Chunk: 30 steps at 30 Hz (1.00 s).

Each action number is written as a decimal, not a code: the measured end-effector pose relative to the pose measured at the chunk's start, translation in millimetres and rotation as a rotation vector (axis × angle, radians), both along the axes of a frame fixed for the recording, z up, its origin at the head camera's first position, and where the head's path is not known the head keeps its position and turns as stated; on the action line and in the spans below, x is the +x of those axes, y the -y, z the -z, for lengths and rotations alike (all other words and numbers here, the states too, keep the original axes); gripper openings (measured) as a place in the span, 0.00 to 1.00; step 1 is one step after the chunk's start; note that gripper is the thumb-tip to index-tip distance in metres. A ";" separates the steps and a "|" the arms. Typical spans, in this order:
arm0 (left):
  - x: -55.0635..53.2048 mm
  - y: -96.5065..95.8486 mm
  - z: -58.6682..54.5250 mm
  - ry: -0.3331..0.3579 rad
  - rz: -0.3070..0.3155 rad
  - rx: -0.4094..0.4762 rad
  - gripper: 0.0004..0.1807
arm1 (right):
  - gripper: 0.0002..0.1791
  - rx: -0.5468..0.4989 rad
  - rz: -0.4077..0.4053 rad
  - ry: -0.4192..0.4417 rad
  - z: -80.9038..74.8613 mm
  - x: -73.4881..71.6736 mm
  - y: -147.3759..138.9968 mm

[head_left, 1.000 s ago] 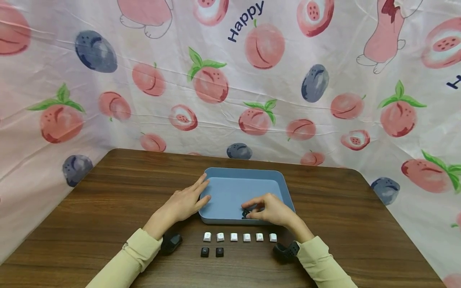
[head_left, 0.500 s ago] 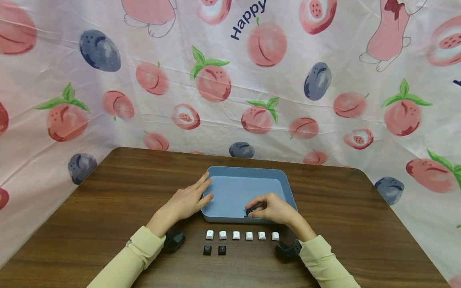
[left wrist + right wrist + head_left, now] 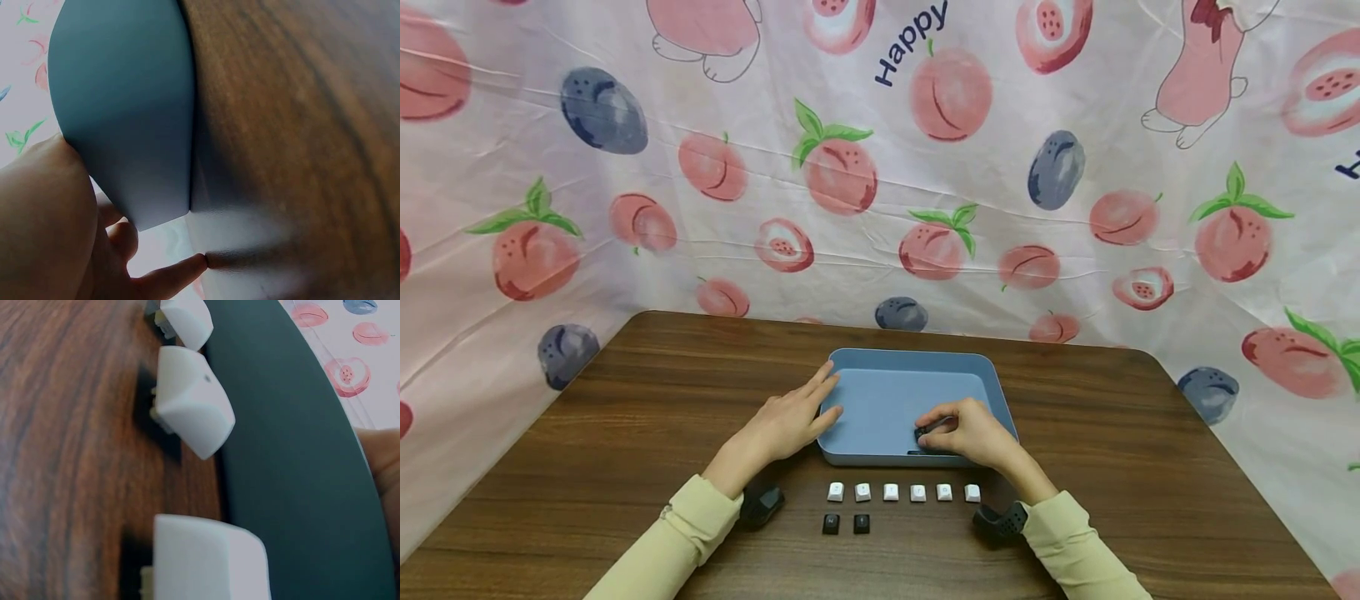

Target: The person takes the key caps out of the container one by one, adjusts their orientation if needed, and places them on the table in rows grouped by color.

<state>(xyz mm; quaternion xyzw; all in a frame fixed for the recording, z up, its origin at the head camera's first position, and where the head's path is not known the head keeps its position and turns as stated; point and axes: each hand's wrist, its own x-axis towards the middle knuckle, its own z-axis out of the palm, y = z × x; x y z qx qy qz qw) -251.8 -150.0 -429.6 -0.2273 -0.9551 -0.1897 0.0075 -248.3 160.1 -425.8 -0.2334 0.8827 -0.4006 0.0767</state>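
A blue tray (image 3: pixel 917 382) lies on the wooden table. My left hand (image 3: pixel 782 422) rests at its left rim with fingers extended; in the left wrist view that hand (image 3: pixel 47 225) is beside the tray's outer wall (image 3: pixel 125 94). Inside the tray, near the front wall, my right hand (image 3: pixel 966 432) pinches a small black keycap (image 3: pixel 920 433) between thumb and fingers. A dark strip of something (image 3: pixel 925 452) shows below that hand, too small to tell. Only an edge of the right hand (image 3: pixel 386 472) appears in the right wrist view, behind the tray wall (image 3: pixel 287 437).
In front of the tray stands a row of several white keycaps (image 3: pixel 891 492), seen closely in the right wrist view as spaced white keycaps (image 3: pixel 192 397). Nearer are two black keycaps, a left one (image 3: pixel 831 524) and a right one (image 3: pixel 861 523). A fruit-printed curtain (image 3: pixel 850 275) hangs behind.
My right hand has shifted slightly rightward inside the tray, and the dark strip below it shows more plainly. The left hand and the keycap rows stay put; the head view sways a little.
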 end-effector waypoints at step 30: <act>0.1 1.3 -0.6 -0.001 0.007 0.002 0.34 | 0.11 -0.244 -0.031 -0.144 -15.3 48.7 11.0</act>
